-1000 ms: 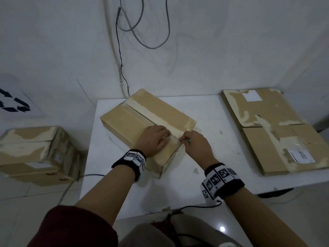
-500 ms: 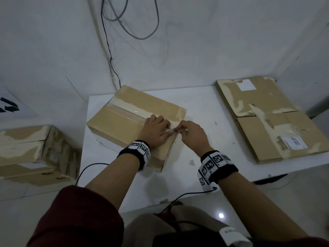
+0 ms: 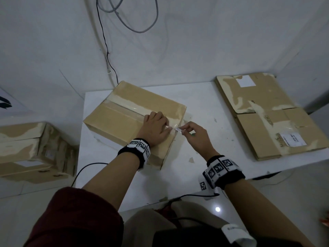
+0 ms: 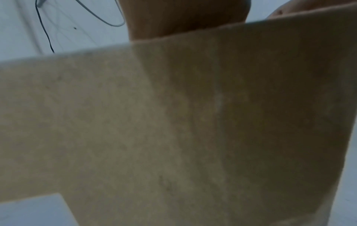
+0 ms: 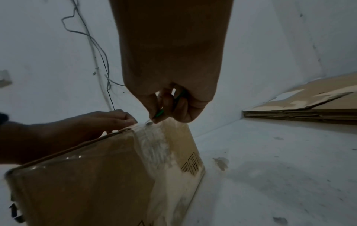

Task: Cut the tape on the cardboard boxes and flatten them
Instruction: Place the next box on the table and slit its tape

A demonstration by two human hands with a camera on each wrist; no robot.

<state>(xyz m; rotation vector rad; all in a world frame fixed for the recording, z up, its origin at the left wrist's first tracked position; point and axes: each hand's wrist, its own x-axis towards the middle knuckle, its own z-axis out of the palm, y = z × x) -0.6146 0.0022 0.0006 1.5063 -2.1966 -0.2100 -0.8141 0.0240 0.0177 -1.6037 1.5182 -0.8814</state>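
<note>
A taped cardboard box [image 3: 115,120] lies at an angle on the white table [image 3: 204,107]. A clear tape seam [image 3: 124,106] runs along its top. My left hand [image 3: 160,127] rests on the top near the right end and presses down, its fingertips at the seam. My right hand [image 3: 185,131] is just off that end and grips a small green-handled cutter [image 5: 159,113]. The cutter's tip touches the wrinkled tape at the box's top edge [image 5: 146,122]. The left wrist view shows only the box wall [image 4: 173,122] close up.
A stack of flattened cardboard [image 3: 267,114] lies on the table's right side. More taped boxes [image 3: 33,148] sit on the floor to the left. Cables [image 3: 106,50] hang on the wall behind, and a black cable [image 3: 85,168] runs by the table's front left.
My right hand with the cutter has drawn slightly right, away from the box end, and sits at its top edge. My left hand has stayed on the box top.
</note>
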